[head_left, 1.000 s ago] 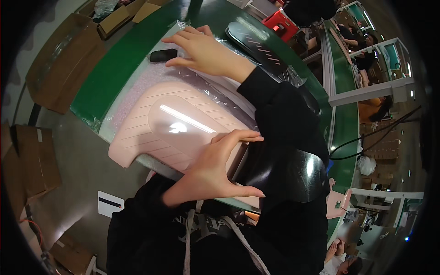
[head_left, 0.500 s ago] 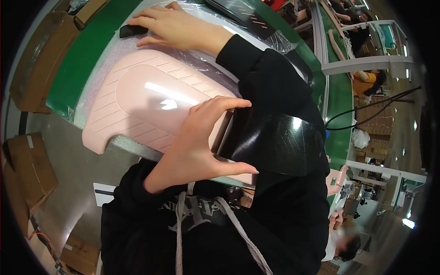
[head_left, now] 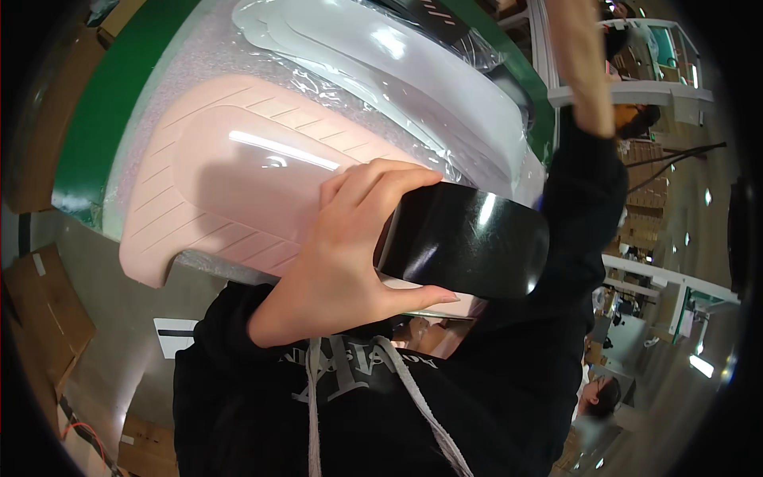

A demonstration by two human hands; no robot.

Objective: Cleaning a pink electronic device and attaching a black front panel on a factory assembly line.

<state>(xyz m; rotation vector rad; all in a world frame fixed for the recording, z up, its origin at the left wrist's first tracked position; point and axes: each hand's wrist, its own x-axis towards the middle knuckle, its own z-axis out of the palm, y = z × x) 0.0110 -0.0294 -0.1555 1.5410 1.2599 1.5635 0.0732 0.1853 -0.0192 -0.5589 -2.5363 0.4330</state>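
A large pale pink molded panel (head_left: 230, 171), with slanted grooves around a smooth raised middle, lies over foam sheeting. At its right end is a glossy black curved piece (head_left: 469, 242). My left hand (head_left: 334, 246) lies across the pink panel's right part, thumb and fingers spread to opposite edges of the black piece and gripping it. My right hand (head_left: 580, 63) is raised at the upper right, away from both pieces. Motion smears it, so its fingers and anything in them cannot be made out.
Clear plastic-wrapped pale panels (head_left: 373, 71) lie beyond the pink panel. Foam sheeting (head_left: 171, 87) covers part of the green table (head_left: 87, 151). Cardboard boxes (head_left: 48, 310) stand on the floor at left. Other people work at the right, one person (head_left: 600, 397) at lower right.
My right hand has swung from the upper left to the upper right; the small dark thing beneath it no longer shows there. My left hand keeps its hold on the black piece.
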